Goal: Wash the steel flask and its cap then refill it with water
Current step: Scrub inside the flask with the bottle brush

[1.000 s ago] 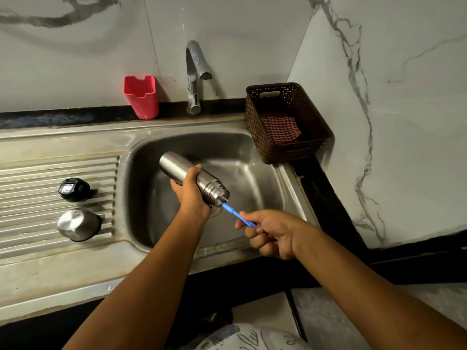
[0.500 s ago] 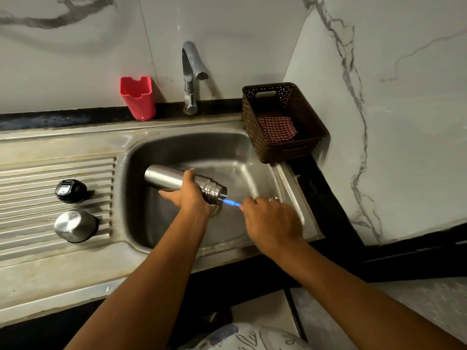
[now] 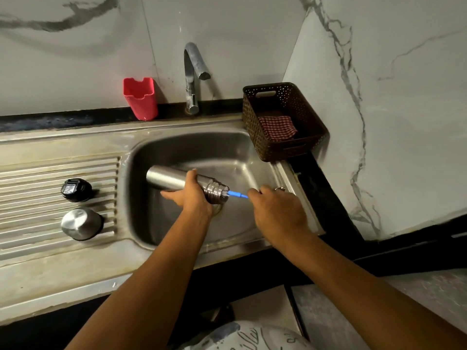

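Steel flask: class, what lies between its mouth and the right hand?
In the head view, a blue brush handle bridges that gap, running from the right hand into the mouth of the steel flask.

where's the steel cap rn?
Head view, left side: the steel cap sits on the ribbed drainboard left of the sink basin, just nearer the camera than the black stopper.
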